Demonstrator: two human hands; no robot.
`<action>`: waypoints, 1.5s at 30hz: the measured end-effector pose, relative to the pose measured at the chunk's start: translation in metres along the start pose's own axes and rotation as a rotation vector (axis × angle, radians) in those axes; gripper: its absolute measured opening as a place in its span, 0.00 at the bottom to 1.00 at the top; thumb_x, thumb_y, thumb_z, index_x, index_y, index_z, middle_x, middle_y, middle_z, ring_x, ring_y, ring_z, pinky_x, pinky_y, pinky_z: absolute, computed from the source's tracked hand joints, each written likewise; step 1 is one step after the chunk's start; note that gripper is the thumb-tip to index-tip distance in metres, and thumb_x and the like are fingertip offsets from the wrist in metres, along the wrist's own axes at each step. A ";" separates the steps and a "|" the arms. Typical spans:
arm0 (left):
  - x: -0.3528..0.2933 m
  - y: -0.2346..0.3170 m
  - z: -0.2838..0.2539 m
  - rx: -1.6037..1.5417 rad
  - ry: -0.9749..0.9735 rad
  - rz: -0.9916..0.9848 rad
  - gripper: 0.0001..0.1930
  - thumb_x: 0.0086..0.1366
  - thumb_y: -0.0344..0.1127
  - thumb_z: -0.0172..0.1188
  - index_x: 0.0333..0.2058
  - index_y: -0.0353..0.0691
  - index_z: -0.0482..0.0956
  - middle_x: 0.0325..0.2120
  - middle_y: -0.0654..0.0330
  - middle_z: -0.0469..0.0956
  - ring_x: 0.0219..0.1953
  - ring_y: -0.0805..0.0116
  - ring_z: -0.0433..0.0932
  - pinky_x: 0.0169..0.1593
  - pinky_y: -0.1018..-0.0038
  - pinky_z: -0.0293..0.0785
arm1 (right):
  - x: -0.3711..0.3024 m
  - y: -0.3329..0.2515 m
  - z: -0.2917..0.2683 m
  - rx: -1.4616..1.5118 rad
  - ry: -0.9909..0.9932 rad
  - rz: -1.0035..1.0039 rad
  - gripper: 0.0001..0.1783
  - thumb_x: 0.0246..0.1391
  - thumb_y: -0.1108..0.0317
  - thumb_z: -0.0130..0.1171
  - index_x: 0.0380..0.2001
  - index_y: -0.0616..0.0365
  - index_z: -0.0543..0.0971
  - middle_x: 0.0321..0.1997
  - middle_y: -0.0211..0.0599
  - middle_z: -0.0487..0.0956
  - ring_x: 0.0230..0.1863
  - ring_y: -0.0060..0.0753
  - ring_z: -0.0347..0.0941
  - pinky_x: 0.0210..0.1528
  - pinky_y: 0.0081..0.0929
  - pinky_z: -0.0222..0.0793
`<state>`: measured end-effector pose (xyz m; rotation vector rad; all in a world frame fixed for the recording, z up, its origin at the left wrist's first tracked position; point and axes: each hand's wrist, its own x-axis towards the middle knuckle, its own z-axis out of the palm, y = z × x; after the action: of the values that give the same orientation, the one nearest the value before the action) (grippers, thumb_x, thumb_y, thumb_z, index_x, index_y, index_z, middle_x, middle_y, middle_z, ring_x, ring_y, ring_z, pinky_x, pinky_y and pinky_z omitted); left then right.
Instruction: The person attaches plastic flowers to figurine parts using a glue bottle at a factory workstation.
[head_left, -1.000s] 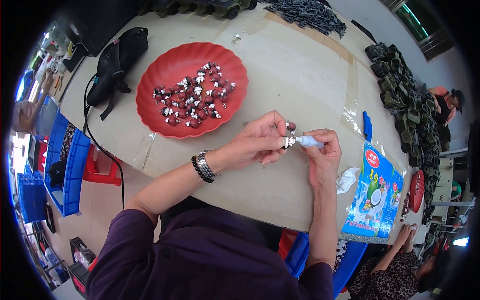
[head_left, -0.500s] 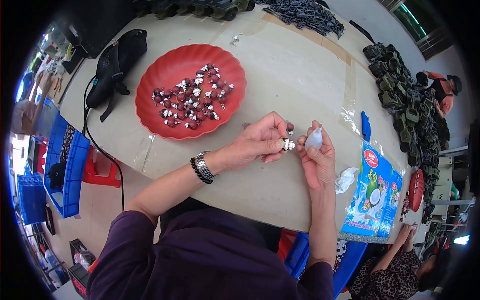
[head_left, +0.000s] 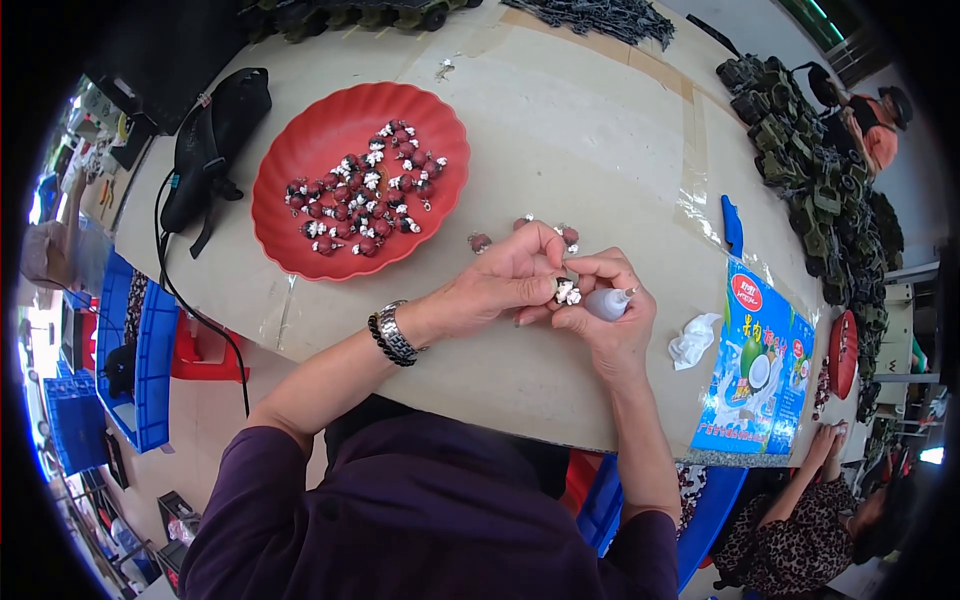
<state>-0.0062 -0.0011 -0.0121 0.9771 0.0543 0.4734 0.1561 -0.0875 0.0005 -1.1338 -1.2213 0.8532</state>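
Between the thumb and fingers of my left hand [head_left: 515, 280] is a small black-and-white figurine [head_left: 567, 291]. My right hand [head_left: 618, 325] is curled round a small translucent squeeze bottle [head_left: 608, 303], its narrow tip pointing right, while its index finger and thumb reach to the figurine. Just beyond my hands, a few dark red figurines [head_left: 480, 242] lie on the table. A red scalloped plate [head_left: 290, 125] at the left holds many dark red, black and white figurines [head_left: 372, 190], some showing small metal loops.
Right of my hands lie a crumpled white tissue [head_left: 692, 341], a blue knife [head_left: 733, 228] and a blue printed sheet [head_left: 745, 400]. A black pouch [head_left: 215, 140] with a cable sits left. Green toy vehicles [head_left: 790, 150] are piled at right. Another person [head_left: 800, 530] works at lower right.
My right hand has moved left to meet my left hand at the figurine. The bottle has turned from tip-up to tip pointing right. The whole view has shifted slightly.
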 end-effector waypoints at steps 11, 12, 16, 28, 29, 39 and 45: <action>0.000 0.000 0.002 -0.026 -0.040 -0.077 0.15 0.68 0.42 0.55 0.42 0.45 0.57 0.28 0.64 0.70 0.25 0.78 0.65 0.29 0.82 0.60 | 0.000 -0.004 -0.001 -0.101 -0.024 -0.179 0.17 0.33 0.77 0.75 0.29 0.61 0.80 0.29 0.30 0.74 0.29 0.21 0.71 0.30 0.20 0.66; 0.000 0.001 0.002 -0.025 -0.046 -0.084 0.16 0.68 0.42 0.55 0.42 0.45 0.57 0.28 0.64 0.70 0.26 0.79 0.65 0.29 0.82 0.60 | 0.000 -0.004 -0.001 -0.113 -0.023 -0.192 0.16 0.32 0.76 0.76 0.28 0.61 0.80 0.28 0.30 0.74 0.29 0.21 0.70 0.30 0.19 0.66; 0.000 0.000 0.003 -0.050 -0.061 -0.112 0.16 0.68 0.43 0.55 0.43 0.44 0.57 0.29 0.64 0.70 0.26 0.79 0.66 0.30 0.82 0.60 | -0.001 -0.001 -0.002 -0.100 -0.010 -0.200 0.16 0.31 0.76 0.76 0.27 0.60 0.80 0.27 0.30 0.74 0.29 0.21 0.70 0.29 0.19 0.65; -0.003 -0.003 0.003 -0.073 -0.085 -0.139 0.17 0.68 0.45 0.55 0.43 0.44 0.58 0.30 0.64 0.70 0.28 0.79 0.67 0.31 0.82 0.61 | -0.001 -0.003 -0.003 -0.144 -0.032 -0.264 0.16 0.29 0.78 0.76 0.24 0.59 0.79 0.25 0.31 0.77 0.28 0.23 0.72 0.27 0.19 0.66; -0.003 -0.003 0.003 -0.073 -0.085 -0.139 0.17 0.68 0.45 0.55 0.43 0.44 0.58 0.30 0.64 0.70 0.28 0.79 0.67 0.31 0.82 0.61 | -0.001 -0.002 -0.003 -0.140 -0.033 -0.261 0.16 0.29 0.78 0.76 0.24 0.59 0.79 0.25 0.31 0.77 0.28 0.23 0.72 0.27 0.19 0.66; -0.003 -0.006 0.004 -0.082 -0.066 -0.135 0.16 0.68 0.45 0.54 0.44 0.45 0.58 0.30 0.64 0.70 0.28 0.79 0.67 0.32 0.82 0.62 | -0.001 -0.001 -0.005 -0.137 -0.026 -0.248 0.15 0.29 0.79 0.74 0.24 0.60 0.79 0.25 0.32 0.77 0.27 0.24 0.73 0.27 0.19 0.66; -0.002 -0.007 0.005 -0.101 -0.059 -0.138 0.16 0.68 0.44 0.54 0.44 0.44 0.59 0.29 0.65 0.70 0.28 0.79 0.68 0.31 0.82 0.63 | 0.000 -0.003 -0.005 -0.155 -0.038 -0.256 0.15 0.29 0.78 0.74 0.24 0.60 0.79 0.25 0.32 0.77 0.28 0.24 0.73 0.27 0.20 0.66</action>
<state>-0.0045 -0.0089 -0.0151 0.8811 0.0434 0.3176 0.1612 -0.0896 0.0030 -1.0588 -1.4482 0.5964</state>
